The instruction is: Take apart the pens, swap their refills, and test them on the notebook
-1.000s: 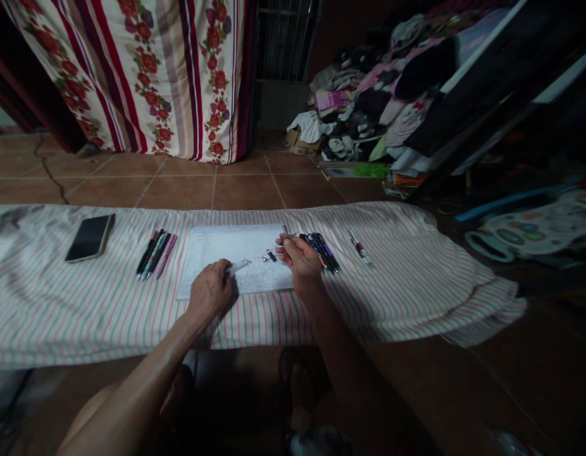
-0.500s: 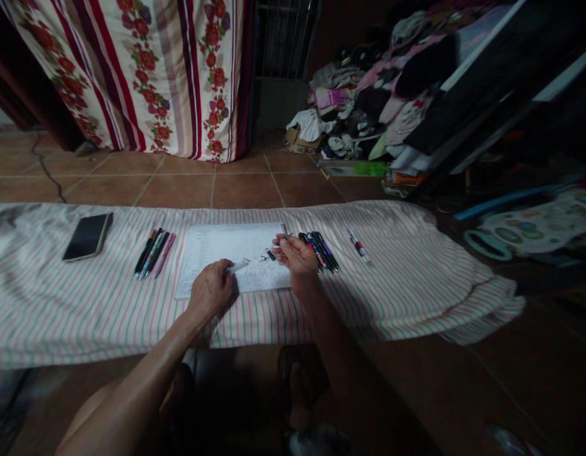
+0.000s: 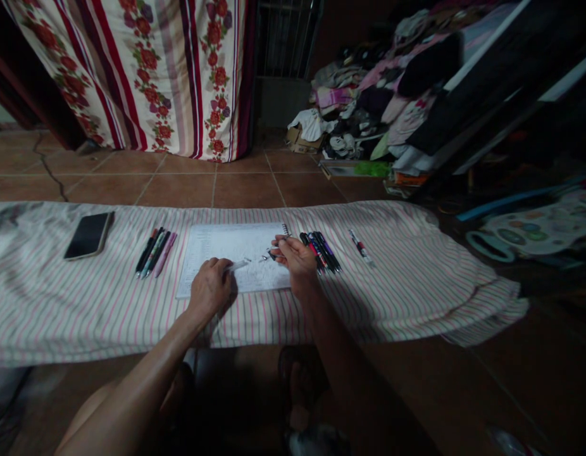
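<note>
One slim, see-through tube (image 3: pixel 238 265) sits gripped in our left fingers (image 3: pixel 221 263); our right fingers (image 3: pixel 285 248) pinch a piece too small to identify, flat spiral-bound pad (image 3: pixel 217 242) beneath.

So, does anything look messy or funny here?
Yes: the clothes past the striped cloth lie in a tangled heap, not folded. Small bits lie loose on the notebook, and one pen lies apart from the pens beside the right hand.

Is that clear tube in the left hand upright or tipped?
Tipped: the clear tube points sideways from the left hand, over the notebook.
</note>
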Action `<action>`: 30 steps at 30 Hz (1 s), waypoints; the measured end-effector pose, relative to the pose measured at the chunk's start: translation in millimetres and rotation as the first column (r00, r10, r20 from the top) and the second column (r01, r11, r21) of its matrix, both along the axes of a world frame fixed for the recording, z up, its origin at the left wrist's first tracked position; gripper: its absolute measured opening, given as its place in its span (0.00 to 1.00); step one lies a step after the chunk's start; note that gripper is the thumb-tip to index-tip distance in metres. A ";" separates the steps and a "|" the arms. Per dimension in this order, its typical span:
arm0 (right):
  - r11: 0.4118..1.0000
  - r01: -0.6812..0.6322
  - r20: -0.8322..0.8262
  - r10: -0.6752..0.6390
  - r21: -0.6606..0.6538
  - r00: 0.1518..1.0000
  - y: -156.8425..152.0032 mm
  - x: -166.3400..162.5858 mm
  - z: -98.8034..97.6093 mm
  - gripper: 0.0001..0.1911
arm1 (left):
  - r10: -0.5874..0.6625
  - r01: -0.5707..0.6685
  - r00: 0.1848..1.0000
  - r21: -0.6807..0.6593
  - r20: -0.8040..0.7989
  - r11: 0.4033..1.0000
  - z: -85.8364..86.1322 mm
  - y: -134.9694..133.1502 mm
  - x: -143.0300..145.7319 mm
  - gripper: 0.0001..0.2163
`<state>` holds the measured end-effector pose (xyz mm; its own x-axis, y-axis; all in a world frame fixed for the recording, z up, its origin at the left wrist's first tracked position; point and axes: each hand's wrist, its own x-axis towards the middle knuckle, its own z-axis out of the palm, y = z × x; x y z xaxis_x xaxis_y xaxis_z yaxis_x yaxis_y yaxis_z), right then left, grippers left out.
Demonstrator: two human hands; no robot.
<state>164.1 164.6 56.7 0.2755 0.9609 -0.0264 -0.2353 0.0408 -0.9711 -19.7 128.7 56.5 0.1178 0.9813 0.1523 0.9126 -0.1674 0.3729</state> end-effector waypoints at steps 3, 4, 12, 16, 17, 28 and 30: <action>1.000 -0.006 -0.005 0.006 0.001 1.000 0.8 -1.1 -0.9 0.16 | -0.014 0.014 1.000 0.006 0.011 1.000 -2.1 0.9 -0.8 0.11; 1.000 -0.008 -0.007 0.008 0.004 1.000 1.0 -1.5 -1.0 0.16 | -0.018 0.018 1.000 0.010 0.014 1.000 -2.5 1.0 -0.9 0.11; 0.999 -0.035 0.002 0.035 0.009 0.999 1.4 -6.8 -0.5 0.15 | -0.027 0.023 0.995 0.039 0.091 0.999 -4.6 1.9 -0.2 0.11; 1.000 -0.021 -0.006 0.021 0.002 1.000 1.1 -9.5 -0.2 0.16 | -0.033 0.029 0.991 0.037 0.132 0.999 -4.7 2.1 0.2 0.11; 1.000 -0.022 -0.011 0.022 -0.001 1.000 0.9 -10.0 -0.1 0.15 | -0.035 0.030 0.990 0.036 0.137 0.999 -4.8 2.1 0.2 0.11; 0.999 -0.054 -0.009 0.054 0.006 0.999 -0.5 -11.7 0.1 0.15 | -0.016 0.013 0.987 0.018 0.161 1.000 -5.8 2.8 1.3 0.11; 0.998 -0.057 -0.009 0.057 0.007 0.998 -0.5 -11.3 0.1 0.14 | -0.015 0.013 0.985 0.014 0.170 1.000 -4.6 2.8 1.8 0.11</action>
